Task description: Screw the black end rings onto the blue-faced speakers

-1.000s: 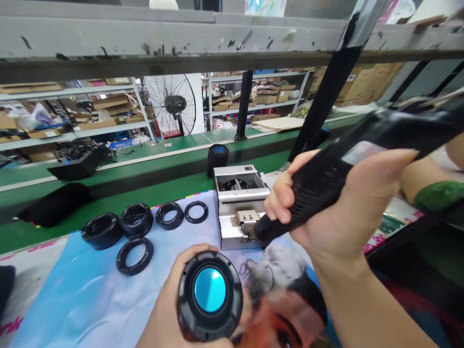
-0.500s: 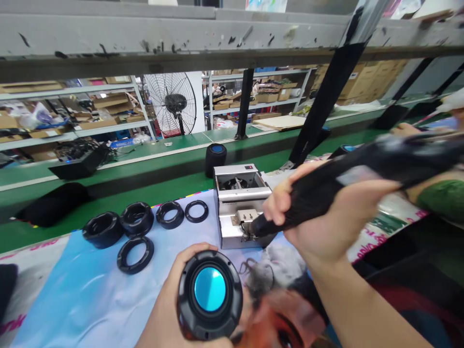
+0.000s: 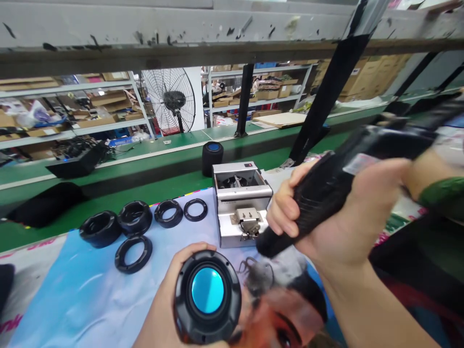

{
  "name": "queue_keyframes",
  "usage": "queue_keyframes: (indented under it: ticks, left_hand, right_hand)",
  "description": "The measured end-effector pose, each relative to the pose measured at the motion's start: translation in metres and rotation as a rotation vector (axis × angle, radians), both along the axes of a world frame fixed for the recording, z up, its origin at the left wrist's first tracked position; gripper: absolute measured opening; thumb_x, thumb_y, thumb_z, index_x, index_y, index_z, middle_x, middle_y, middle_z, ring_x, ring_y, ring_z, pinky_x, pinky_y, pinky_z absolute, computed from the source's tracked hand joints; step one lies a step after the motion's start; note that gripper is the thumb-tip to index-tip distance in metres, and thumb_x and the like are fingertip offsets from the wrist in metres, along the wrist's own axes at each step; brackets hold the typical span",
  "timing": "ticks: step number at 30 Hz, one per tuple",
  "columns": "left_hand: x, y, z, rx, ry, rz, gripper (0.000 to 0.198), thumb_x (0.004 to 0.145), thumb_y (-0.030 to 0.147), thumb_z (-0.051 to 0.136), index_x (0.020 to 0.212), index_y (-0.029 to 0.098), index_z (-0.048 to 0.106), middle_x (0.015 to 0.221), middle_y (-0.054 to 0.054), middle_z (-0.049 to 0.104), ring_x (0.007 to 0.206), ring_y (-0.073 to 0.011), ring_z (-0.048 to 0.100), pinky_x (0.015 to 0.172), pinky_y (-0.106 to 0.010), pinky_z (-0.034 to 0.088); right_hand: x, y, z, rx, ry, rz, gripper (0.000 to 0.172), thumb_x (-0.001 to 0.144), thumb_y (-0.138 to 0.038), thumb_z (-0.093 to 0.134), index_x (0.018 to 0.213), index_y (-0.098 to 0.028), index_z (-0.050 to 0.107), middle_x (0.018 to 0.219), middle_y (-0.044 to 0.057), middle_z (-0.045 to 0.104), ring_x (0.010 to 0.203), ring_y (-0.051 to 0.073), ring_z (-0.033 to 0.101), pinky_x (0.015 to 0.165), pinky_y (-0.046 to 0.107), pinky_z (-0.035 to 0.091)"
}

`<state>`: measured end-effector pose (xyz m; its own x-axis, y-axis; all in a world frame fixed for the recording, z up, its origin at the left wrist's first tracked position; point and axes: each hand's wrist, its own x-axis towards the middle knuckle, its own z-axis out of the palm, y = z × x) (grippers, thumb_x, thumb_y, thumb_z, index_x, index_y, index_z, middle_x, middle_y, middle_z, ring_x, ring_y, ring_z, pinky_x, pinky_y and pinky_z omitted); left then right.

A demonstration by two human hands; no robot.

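My left hand (image 3: 166, 295) is wrapped round a black cylindrical speaker (image 3: 192, 321), its ribbed end ring and shiny blue disc facing up. The fingers of my right hand (image 3: 344, 217) close round the grip of a black electric screwdriver (image 3: 326, 188), partly blurred, with a pale label. Its lower end is just right of a metal screw feeder (image 3: 235, 193), apart from it. Left of the feeder lie loose black rings: a thin ring (image 3: 195, 210), a thicker ring (image 3: 168, 214), a flat ring (image 3: 133, 254) and two deep ones (image 3: 99, 229).
Behind the feeder stands another black speaker (image 3: 212, 159) on the green bench (image 3: 174, 176). A printed blue sheet (image 3: 90, 290) covers the work surface. A slanted black post (image 3: 322, 101) rises at right, near a person's green sleeve (image 3: 442, 200). A grey beam (image 3: 181, 29) crosses above.
My right hand has drawn the electric screwdriver a little right and away from the screw feeder, uncovering its front. My left hand still holds the speaker in nearly the same place.
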<state>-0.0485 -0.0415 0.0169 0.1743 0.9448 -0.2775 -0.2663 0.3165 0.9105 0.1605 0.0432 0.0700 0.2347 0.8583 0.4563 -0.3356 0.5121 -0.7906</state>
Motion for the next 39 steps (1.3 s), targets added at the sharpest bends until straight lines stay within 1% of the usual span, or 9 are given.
queue_keyframes:
  ticks: [6, 12, 18, 23, 26, 29, 32, 35, 39]
  left_hand:
    - [-0.005, 0.003, -0.010, 0.129, 0.112, 0.031, 0.087, 0.049, 0.024, 0.100, 0.130, 0.027, 0.068, 0.120, -0.008, 0.086, 0.095, -0.0329, 0.086, 0.086, -0.036, 0.068]
    - [-0.005, 0.003, -0.017, 0.179, 0.140, 0.045, 0.089, 0.047, 0.021, 0.101, 0.128, 0.028, 0.065, 0.107, -0.005, 0.088, 0.092, -0.0308, 0.086, 0.088, -0.033, 0.067]
    - [-0.011, 0.002, -0.021, 0.087, 0.194, 0.076, 0.099, 0.040, 0.027, 0.107, 0.133, 0.027, 0.071, 0.142, -0.014, 0.077, 0.125, -0.0431, 0.077, 0.083, -0.037, 0.069]
    - [-0.011, 0.003, -0.022, 0.126, 0.179, 0.073, 0.100, 0.041, 0.018, 0.107, 0.133, 0.029, 0.069, 0.124, -0.006, 0.084, 0.106, -0.0322, 0.084, 0.087, -0.031, 0.068]
    - [-0.007, 0.004, -0.023, 0.140, 0.194, 0.086, 0.100, 0.040, 0.006, 0.104, 0.131, 0.030, 0.069, 0.120, -0.002, 0.085, 0.100, -0.0285, 0.085, 0.085, -0.027, 0.068]
    - [-0.008, 0.004, -0.023, 0.098, 0.139, 0.098, 0.102, 0.038, 0.005, 0.106, 0.130, 0.032, 0.069, 0.129, -0.005, 0.085, 0.102, -0.0342, 0.086, 0.076, -0.032, 0.071]
    - [-0.011, 0.005, -0.025, 0.145, 0.148, 0.106, 0.099, 0.038, 0.023, 0.111, 0.128, 0.031, 0.070, 0.140, -0.011, 0.081, 0.119, -0.0452, 0.082, 0.072, -0.037, 0.073]
    - [-0.013, 0.006, -0.026, 0.158, 0.171, 0.091, 0.102, 0.033, 0.024, 0.113, 0.127, 0.032, 0.072, 0.144, -0.010, 0.079, 0.131, -0.0493, 0.075, 0.076, -0.039, 0.074]
    - [-0.008, 0.006, -0.019, 0.087, 0.054, 0.066, 0.100, 0.034, 0.029, 0.113, 0.124, 0.032, 0.071, 0.124, -0.009, 0.086, 0.105, -0.0426, 0.085, 0.076, -0.043, 0.073]
  right_hand:
    - [-0.001, -0.004, 0.008, 0.074, 0.121, -0.193, 0.067, 0.060, -0.084, 0.093, 0.061, -0.023, 0.067, 0.041, -0.004, 0.053, 0.029, 0.017, 0.050, 0.029, 0.027, 0.041]
    - [-0.005, -0.001, -0.013, -0.080, 0.065, 0.028, 0.070, 0.064, -0.092, 0.086, 0.072, -0.024, 0.069, 0.044, -0.004, 0.054, 0.025, 0.015, 0.041, 0.027, 0.028, 0.036]
    - [0.003, 0.001, 0.000, 0.087, 0.091, -0.162, 0.069, 0.068, -0.092, 0.084, 0.064, -0.025, 0.071, 0.041, -0.004, 0.052, 0.031, 0.016, 0.050, 0.031, 0.027, 0.039]
    - [-0.007, 0.014, 0.003, 0.018, 0.046, -0.103, 0.073, 0.055, -0.091, 0.091, 0.067, -0.023, 0.065, 0.044, -0.003, 0.055, 0.029, 0.017, 0.048, 0.028, 0.028, 0.035]
    - [-0.014, 0.022, -0.002, 0.060, -0.025, 0.029, 0.062, 0.074, -0.079, 0.090, 0.073, -0.022, 0.066, 0.051, -0.002, 0.060, 0.034, 0.014, 0.052, 0.032, 0.024, 0.038]
    - [-0.021, 0.027, -0.003, 0.101, -0.111, 0.114, 0.054, 0.088, -0.065, 0.087, 0.069, -0.021, 0.063, 0.052, -0.003, 0.057, 0.037, 0.011, 0.052, 0.035, 0.021, 0.039]
    - [-0.024, 0.029, -0.001, 0.092, -0.131, 0.138, 0.049, 0.089, -0.064, 0.087, 0.076, -0.022, 0.066, 0.053, -0.005, 0.054, 0.038, 0.011, 0.050, 0.035, 0.022, 0.039]
    - [-0.023, 0.030, -0.001, 0.089, -0.131, 0.108, 0.051, 0.090, -0.068, 0.084, 0.075, -0.022, 0.066, 0.052, -0.005, 0.055, 0.038, 0.010, 0.050, 0.036, 0.021, 0.038]
    - [-0.020, 0.031, -0.005, 0.099, -0.145, 0.102, 0.058, 0.091, -0.071, 0.081, 0.068, -0.022, 0.060, 0.051, -0.005, 0.056, 0.038, 0.009, 0.050, 0.036, 0.021, 0.037]
